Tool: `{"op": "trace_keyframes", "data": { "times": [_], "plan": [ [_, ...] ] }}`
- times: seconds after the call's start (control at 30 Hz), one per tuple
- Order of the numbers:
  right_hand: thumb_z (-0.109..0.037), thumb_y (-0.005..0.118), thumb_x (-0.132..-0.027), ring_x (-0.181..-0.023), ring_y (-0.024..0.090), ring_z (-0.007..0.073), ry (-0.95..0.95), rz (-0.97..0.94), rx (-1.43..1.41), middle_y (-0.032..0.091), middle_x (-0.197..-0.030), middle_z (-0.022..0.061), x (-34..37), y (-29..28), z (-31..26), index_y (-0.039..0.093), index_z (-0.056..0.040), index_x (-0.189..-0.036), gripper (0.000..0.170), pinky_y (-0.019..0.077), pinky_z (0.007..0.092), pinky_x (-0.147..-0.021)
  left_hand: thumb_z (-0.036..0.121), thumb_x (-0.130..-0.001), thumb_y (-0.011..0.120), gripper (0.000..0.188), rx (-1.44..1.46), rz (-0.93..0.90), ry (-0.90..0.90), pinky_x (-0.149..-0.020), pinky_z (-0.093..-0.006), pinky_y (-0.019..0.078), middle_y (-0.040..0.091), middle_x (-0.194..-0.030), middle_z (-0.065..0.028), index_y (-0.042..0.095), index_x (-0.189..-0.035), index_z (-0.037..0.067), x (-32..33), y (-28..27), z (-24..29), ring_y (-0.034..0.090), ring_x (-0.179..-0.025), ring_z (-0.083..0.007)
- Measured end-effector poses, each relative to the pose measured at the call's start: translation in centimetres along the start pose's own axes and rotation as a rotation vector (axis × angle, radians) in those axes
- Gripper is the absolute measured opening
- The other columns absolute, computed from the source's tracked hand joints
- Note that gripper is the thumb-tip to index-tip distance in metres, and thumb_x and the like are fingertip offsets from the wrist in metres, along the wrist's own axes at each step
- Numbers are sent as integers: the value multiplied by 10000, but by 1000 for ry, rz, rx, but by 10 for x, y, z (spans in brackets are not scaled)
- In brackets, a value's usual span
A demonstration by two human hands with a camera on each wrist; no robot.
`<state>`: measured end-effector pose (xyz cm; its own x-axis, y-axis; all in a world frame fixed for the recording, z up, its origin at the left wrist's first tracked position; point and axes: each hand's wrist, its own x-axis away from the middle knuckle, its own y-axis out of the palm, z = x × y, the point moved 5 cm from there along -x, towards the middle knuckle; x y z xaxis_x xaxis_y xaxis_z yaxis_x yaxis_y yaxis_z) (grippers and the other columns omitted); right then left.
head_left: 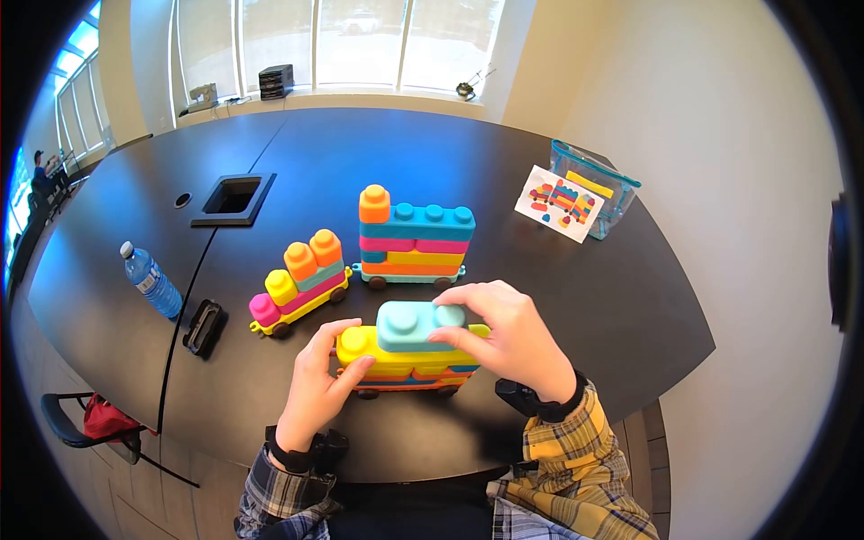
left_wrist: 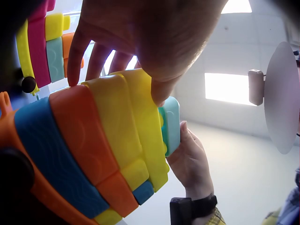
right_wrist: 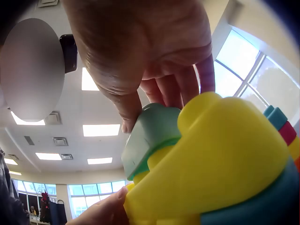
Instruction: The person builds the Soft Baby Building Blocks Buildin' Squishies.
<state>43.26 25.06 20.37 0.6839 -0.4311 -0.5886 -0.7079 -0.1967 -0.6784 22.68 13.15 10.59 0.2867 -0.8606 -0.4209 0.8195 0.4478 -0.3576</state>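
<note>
A toy train car [head_left: 418,371] stacked with bricks stands on the table in front of me. My left hand [head_left: 315,378] grips its long yellow top brick [left_wrist: 140,126], with the thumb on the near side and fingers on the far side. My right hand [head_left: 517,337] pinches a light mint brick [head_left: 402,331] by its right end. That brick sits over the studs of the yellow top. In the right wrist view, yellow studs show under the tilted-looking mint brick [right_wrist: 147,133]. Orange, blue and yellow bricks form the lower layers, above an orange wheeled base [left_wrist: 42,187].
Behind stands a taller brick car [head_left: 416,243], hooked to a stepped yellow car [head_left: 301,286]. Farther left are a water bottle [head_left: 153,281] and a black case [head_left: 205,328]. A picture card [head_left: 558,205] leans on a clear pouch [head_left: 612,209] at the back right.
</note>
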Motion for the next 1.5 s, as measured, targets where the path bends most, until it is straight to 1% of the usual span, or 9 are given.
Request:
{"op": "trace_keyframes", "data": {
  "times": [0.63, 0.8, 0.87, 0.93, 1.1, 1.23, 1.37, 1.43, 1.5],
  "plan": [
    [-304, 842, -892, -889, 712, 315, -11, -12, 28, 756, -970, 104, 12, 15, 1, 725, -33, -1035, 328, 552, 417, -830, 165, -938, 771, 442, 20, 19, -5, -923, -348, 526, 716, -1112, -105, 616, -1331, 34, 1, 4, -1, 685, -1022, -224],
    [-304, 854, -875, -1139, 690, 323, -69, -71, 64, 711, -1298, 132, 18, 5, 6, 689, -50, -1274, 501, 523, 425, -975, 168, -941, 768, 443, 16, 13, -4, -923, -350, 526, 720, -1125, -111, 614, -1334, 38, 1, 5, -2, 687, -1028, -229],
    [-302, 859, -868, -1227, 662, 318, 111, -55, -108, 658, -1413, 137, 34, -8, 29, 633, -65, -1391, 617, 499, 430, -1044, 170, -941, 768, 443, 17, 13, -14, -922, -351, 526, 720, -1128, -113, 614, -1336, 40, 1, 4, 0, 687, -1030, -231],
    [-274, 865, -848, -1216, 669, 336, 270, -10, 1, 675, -1378, 151, 52, -28, 43, 616, -54, -1417, 659, 510, 428, -1053, 174, -942, 767, 442, 19, 7, -35, -919, -353, 527, 721, -1129, -116, 614, -1336, 44, 1, 3, 4, 689, -1032, -234],
    [-245, 864, -813, -1157, 676, 363, 522, -140, 422, 697, -1272, 162, 131, -46, 111, 642, -56, -1360, 620, 541, 437, -987, 173, -940, 768, 443, 34, 11, -18, -928, -353, 530, 720, -1127, -115, 615, -1336, 46, 1, 5, -1, 692, -1024, -236],
    [-233, 862, -791, -1091, 690, 353, 687, -303, 550, 713, -1175, 143, 167, -37, 130, 673, -74, -1278, 547, 556, 444, -894, 168, -938, 767, 442, 6, 19, 6, -937, -352, 531, 718, -1121, -111, 616, -1336, 47, 1, 4, -3, 693, -1015, -235],
    [-154, 856, -791, -1069, 701, 364, 759, -351, 527, 720, -1137, 172, 165, -32, 132, 675, -37, -1248, 506, 564, 419, -956, 184, -937, 801, 451, 13, 19, 16, -910, -367, 565, 714, -1150, -140, 619, -1323, 34, 1, 2, -4, 714, -1050, -284],
    [-138, 831, -805, -1087, 704, 312, 560, -57, 378, 709, -1166, 135, 150, -41, 125, 678, -83, -1270, 493, 575, 421, -905, 182, -938, 798, 448, -7, 19, 23, -909, -366, 564, 714, -1153, -141, 621, -1322, 35, 1, 3, -1, 715, -1045, -286],
    [-117, 838, -796, -1076, 703, 293, 491, 26, 222, 701, -1168, 128, 112, -48, 96, 681, -76, -1275, 506, 574, 400, -915, 181, -939, 797, 449, -11, 12, 14, -909, -366, 565, 714, -1155, -143, 620, -1325, 34, 0, 3, 0, 715, -1046, -284]
  ]
}}
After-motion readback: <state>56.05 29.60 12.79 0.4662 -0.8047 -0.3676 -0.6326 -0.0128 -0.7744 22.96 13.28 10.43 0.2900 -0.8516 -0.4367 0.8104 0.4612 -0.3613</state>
